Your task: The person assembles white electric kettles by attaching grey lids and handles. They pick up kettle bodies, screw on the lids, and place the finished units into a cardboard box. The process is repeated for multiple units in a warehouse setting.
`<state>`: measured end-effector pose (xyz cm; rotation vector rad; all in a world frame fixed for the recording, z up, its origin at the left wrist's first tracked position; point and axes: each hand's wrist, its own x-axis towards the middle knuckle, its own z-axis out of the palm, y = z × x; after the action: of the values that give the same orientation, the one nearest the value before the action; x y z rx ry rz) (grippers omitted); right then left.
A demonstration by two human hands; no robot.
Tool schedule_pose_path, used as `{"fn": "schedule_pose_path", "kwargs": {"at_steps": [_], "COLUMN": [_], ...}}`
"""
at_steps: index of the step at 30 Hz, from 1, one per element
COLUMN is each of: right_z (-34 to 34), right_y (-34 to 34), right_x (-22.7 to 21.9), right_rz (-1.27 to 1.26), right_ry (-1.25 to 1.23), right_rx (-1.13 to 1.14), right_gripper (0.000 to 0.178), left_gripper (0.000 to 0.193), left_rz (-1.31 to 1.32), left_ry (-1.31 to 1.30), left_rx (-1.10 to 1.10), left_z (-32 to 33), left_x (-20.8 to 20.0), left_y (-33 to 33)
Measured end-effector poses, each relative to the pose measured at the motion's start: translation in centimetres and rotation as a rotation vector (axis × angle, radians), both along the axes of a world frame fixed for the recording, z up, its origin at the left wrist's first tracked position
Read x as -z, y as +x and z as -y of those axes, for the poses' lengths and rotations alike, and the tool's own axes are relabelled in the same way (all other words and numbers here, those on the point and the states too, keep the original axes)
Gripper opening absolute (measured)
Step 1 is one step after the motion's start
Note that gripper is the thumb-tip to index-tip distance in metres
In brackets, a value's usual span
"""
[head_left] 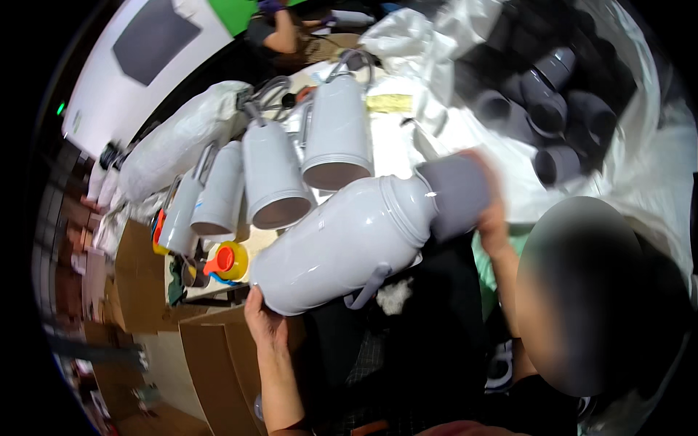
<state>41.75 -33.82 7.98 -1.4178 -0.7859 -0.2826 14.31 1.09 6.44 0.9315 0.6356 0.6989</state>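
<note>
A light grey vacuum flask lies tilted across the middle, its base at lower left and its neck at upper right. My left hand is wrapped under the base, thumb up along its side. Over the neck sits a dark grey cup-shaped lid. Gripping that lid from its far right side is my right hand, smeared by motion. A small loop handle hangs from the flask's underside. I cannot tell whether the lid is fully seated.
Several light grey flask bodies with handles stand on the table behind. An orange-and-yellow container is at the left corner. Dark grey cups fill a white plastic bag at right. Below left is a cardboard box; a gloved person works beyond.
</note>
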Motion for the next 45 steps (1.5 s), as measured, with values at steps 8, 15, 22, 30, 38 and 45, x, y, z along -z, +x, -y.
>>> {"fn": "schedule_pose_path", "kwargs": {"at_steps": [8,15,22,30,38,45], "right_z": [1.7,19.9,34.7,17.7,-4.1,-10.6], "right_y": [-17.3,-10.1,-11.8,-7.5,-7.3,-11.4], "right_x": [13.0,6.4,15.9,0.6,-5.4,-3.3], "right_rz": [-0.579,-0.185,-0.431,0.261,-0.548,-0.704], "right_ry": [-0.317,-0.848,-1.053,-0.849,-0.091,0.266], "right_rx": [-0.287,1.03,1.363,0.753,-0.336,-0.271], "right_gripper": [0.056,0.047,0.065,0.055,0.089,0.111], "left_gripper": [0.04,0.04,0.04,0.107,0.146,0.109], "left_rz": [0.323,0.42,0.413,0.129,0.058,0.159], "left_ry": [0.706,0.705,0.504,0.488,0.573,0.45], "left_rx": [0.007,0.384,0.605,0.865,0.837,0.605], "left_z": [1.6,5.8,8.1,8.0,5.6,5.6], "left_x": [-8.9,-6.9,-5.7,-6.7,-9.7,-6.5], "left_y": [-1.9,7.4,12.2,13.7,10.9,8.5]}}
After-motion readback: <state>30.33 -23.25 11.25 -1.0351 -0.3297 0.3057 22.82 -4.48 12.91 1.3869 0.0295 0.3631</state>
